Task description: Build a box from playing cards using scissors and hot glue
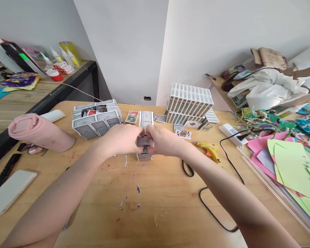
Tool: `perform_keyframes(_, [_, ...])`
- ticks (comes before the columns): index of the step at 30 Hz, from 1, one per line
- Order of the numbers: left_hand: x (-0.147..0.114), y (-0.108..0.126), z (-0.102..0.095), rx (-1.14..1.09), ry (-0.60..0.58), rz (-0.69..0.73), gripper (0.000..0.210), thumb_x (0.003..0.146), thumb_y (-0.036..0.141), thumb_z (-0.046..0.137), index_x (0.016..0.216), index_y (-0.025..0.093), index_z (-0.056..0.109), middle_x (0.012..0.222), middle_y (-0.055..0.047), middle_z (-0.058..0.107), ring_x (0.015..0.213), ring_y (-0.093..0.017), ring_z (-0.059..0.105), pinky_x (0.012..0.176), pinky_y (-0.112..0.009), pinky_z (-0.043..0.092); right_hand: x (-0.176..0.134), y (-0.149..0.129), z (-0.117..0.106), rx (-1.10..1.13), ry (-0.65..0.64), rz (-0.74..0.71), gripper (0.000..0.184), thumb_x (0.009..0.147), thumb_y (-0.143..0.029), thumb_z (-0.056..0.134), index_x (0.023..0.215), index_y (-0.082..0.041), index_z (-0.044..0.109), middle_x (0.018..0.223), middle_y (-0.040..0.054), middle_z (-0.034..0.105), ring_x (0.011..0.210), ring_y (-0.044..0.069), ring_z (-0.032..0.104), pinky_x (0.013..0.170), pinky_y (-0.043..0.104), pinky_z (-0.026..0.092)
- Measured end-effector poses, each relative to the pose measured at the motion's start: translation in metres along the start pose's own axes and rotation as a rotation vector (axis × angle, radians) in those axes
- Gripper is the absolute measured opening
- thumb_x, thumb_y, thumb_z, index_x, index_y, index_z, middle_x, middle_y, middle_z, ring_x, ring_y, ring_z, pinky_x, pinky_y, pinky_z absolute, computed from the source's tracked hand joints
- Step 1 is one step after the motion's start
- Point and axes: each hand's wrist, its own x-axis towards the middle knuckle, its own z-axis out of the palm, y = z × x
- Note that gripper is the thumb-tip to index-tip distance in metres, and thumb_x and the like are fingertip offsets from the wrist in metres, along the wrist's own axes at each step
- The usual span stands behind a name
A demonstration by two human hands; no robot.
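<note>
In the middle of the table, a narrow structure [146,118] made of grey-backed playing cards points away from me. My left hand [124,138] and my right hand [165,139] meet over its near part, with curled fingers on both sides. Between them is a bent playing card [145,141] with a patterned back, gripped from left and right. Below my fingers the structure's near end [144,157] shows. My fingers partly cover the card, so whether it is attached underneath cannot be seen.
A box built of cards [96,120] stands back left, beside a card pack [132,117]. Stacked card packs [188,103] are back right. A yellow glue gun [209,151] with a black cord lies right, near a power strip [232,133]. A pink tumbler [42,132] lies left.
</note>
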Motion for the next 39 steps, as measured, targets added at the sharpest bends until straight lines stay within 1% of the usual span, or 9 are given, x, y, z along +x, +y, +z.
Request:
perform_keyframes(4, [0.004, 0.002, 0.001, -0.061, -0.075, -0.020, 0.025, 0.060, 0.037, 0.065, 0.081, 0.024, 0.059, 0.060, 0.000, 0.059, 0.048, -0.015, 0.049, 0.047, -0.028, 0.026, 0.001, 0.001, 0.001, -0.037, 0.017, -0.025, 0.028, 0.068, -0.025, 0.062, 0.088, -0.019, 0.044, 0.085, 0.0046, 0.059, 0.072, 0.017, 0.051, 0.055, 0.025, 0.031])
perform_keyframes(7, [0.005, 0.003, 0.002, -0.123, -0.080, -0.001, 0.022, 0.060, 0.033, 0.064, 0.079, 0.023, 0.061, 0.059, 0.001, 0.060, 0.047, -0.014, 0.050, 0.047, -0.027, 0.028, 0.001, 0.000, 0.001, -0.066, 0.011, -0.019, 0.026, 0.069, -0.025, 0.061, 0.088, -0.019, 0.045, 0.086, 0.0052, 0.059, 0.072, 0.017, 0.052, 0.054, 0.025, 0.030])
perform_keyframes(10, [0.004, 0.004, 0.003, -0.140, -0.070, 0.008, 0.020, 0.061, 0.034, 0.062, 0.078, 0.023, 0.060, 0.061, 0.001, 0.061, 0.050, -0.014, 0.051, 0.047, -0.027, 0.029, 0.000, -0.002, 0.000, -0.086, -0.001, 0.002, 0.025, 0.068, -0.024, 0.060, 0.087, -0.019, 0.045, 0.087, 0.0061, 0.059, 0.073, 0.017, 0.053, 0.053, 0.025, 0.029])
perform_keyframes(14, [0.003, 0.001, 0.004, -0.167, -0.075, -0.015, 0.023, 0.060, 0.035, 0.062, 0.079, 0.022, 0.060, 0.066, 0.000, 0.063, 0.054, -0.016, 0.053, 0.049, -0.027, 0.031, 0.000, 0.000, 0.001, -0.045, -0.011, -0.012, 0.025, 0.067, -0.024, 0.060, 0.088, -0.019, 0.046, 0.086, 0.0049, 0.058, 0.071, 0.016, 0.051, 0.053, 0.024, 0.029])
perform_keyframes(20, [0.006, -0.006, 0.007, -0.251, -0.095, -0.031, 0.029, 0.061, 0.035, 0.061, 0.087, 0.023, 0.064, 0.066, 0.001, 0.064, 0.057, -0.016, 0.055, 0.050, -0.027, 0.031, 0.001, 0.007, 0.005, -0.010, 0.012, -0.045, 0.023, 0.065, -0.021, 0.058, 0.082, -0.020, 0.042, 0.081, 0.0022, 0.054, 0.067, 0.013, 0.045, 0.053, 0.023, 0.028])
perform_keyframes(27, [0.008, -0.001, 0.002, -0.206, -0.129, -0.034, 0.028, 0.058, 0.031, 0.060, 0.085, 0.023, 0.065, 0.064, 0.000, 0.064, 0.055, -0.018, 0.055, 0.049, -0.028, 0.032, 0.000, 0.006, 0.004, 0.066, 0.003, -0.052, 0.022, 0.064, -0.018, 0.058, 0.079, -0.020, 0.042, 0.081, 0.0008, 0.052, 0.066, 0.012, 0.042, 0.055, 0.022, 0.028])
perform_keyframes(32, [0.005, 0.001, 0.001, -0.213, -0.103, -0.037, 0.028, 0.060, 0.033, 0.059, 0.086, 0.024, 0.064, 0.064, 0.001, 0.063, 0.056, -0.017, 0.054, 0.049, -0.027, 0.032, 0.000, 0.008, 0.003, 0.096, 0.008, -0.055, 0.021, 0.064, -0.018, 0.057, 0.078, -0.020, 0.042, 0.080, 0.0000, 0.052, 0.067, 0.012, 0.043, 0.056, 0.023, 0.029])
perform_keyframes(36, [0.003, -0.004, 0.006, -0.276, -0.062, -0.044, 0.028, 0.063, 0.035, 0.060, 0.089, 0.025, 0.061, 0.067, 0.002, 0.063, 0.057, -0.016, 0.053, 0.048, -0.026, 0.033, -0.001, 0.012, 0.006, 0.133, 0.021, -0.051, 0.021, 0.064, -0.018, 0.057, 0.076, -0.021, 0.039, 0.076, -0.0020, 0.049, 0.064, 0.011, 0.042, 0.056, 0.022, 0.029])
perform_keyframes(39, [0.003, -0.008, 0.009, -0.327, -0.058, -0.043, 0.028, 0.064, 0.035, 0.060, 0.090, 0.024, 0.060, 0.067, 0.003, 0.063, 0.057, -0.015, 0.053, 0.049, -0.026, 0.034, -0.002, 0.016, 0.007, 0.187, 0.033, -0.058, 0.022, 0.065, -0.018, 0.059, 0.077, -0.021, 0.040, 0.076, -0.0027, 0.048, 0.063, 0.010, 0.042, 0.056, 0.022, 0.030])
